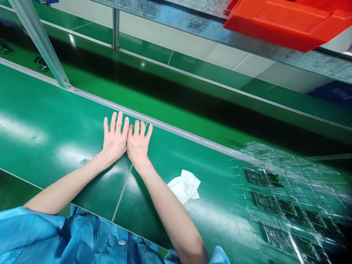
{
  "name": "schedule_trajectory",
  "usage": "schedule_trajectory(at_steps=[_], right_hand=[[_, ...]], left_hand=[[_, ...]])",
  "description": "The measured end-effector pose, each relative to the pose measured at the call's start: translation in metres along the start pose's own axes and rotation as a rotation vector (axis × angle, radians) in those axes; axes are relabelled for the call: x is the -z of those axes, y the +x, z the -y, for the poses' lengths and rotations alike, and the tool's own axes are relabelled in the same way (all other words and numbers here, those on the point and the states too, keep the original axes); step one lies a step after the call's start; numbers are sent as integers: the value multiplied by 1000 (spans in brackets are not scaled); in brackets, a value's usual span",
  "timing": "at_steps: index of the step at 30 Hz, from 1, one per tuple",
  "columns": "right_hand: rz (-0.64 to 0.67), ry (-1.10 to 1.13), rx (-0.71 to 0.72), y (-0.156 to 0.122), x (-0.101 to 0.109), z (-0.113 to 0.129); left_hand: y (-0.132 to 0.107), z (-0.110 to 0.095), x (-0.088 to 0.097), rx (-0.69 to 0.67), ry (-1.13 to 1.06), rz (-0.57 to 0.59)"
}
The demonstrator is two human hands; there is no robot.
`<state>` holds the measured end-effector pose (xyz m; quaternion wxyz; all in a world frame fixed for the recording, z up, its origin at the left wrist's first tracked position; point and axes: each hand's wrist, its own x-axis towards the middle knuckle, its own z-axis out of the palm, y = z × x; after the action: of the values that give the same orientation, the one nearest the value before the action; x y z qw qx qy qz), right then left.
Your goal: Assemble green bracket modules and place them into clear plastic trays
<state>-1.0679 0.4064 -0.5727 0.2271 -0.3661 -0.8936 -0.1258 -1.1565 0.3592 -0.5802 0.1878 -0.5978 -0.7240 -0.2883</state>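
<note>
Together, left hand [114,141] and right hand [137,145] lie flat, touching, palms down, fingers spread, empty, on the green table [41,121], white cloth [184,186] nearby to their right, clear tray [288,198] of boards farther right.

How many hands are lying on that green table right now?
2. The left hand lies flat, palm down, on the green table. The right hand lies flat right beside it, touching it. No other hands show in this view.
</note>
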Motion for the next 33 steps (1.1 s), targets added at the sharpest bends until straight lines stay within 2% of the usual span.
schedule_trajectory(at_steps=[15,19,25,30,33], right_hand=[[-9,14,4,1,-3,9],[-6,49,12,-1,-8,10],[2,102,23,15,-29,7],[-6,121,-4,37,-54,12],[-11,120,11,45,-61,14]], left_hand=[[-5,8,1,5,9,62],[-6,17,2,42,15,98],[4,40,-6,139,70,117],[18,43,-23,200,119,121],[22,44,-27,219,136,130]])
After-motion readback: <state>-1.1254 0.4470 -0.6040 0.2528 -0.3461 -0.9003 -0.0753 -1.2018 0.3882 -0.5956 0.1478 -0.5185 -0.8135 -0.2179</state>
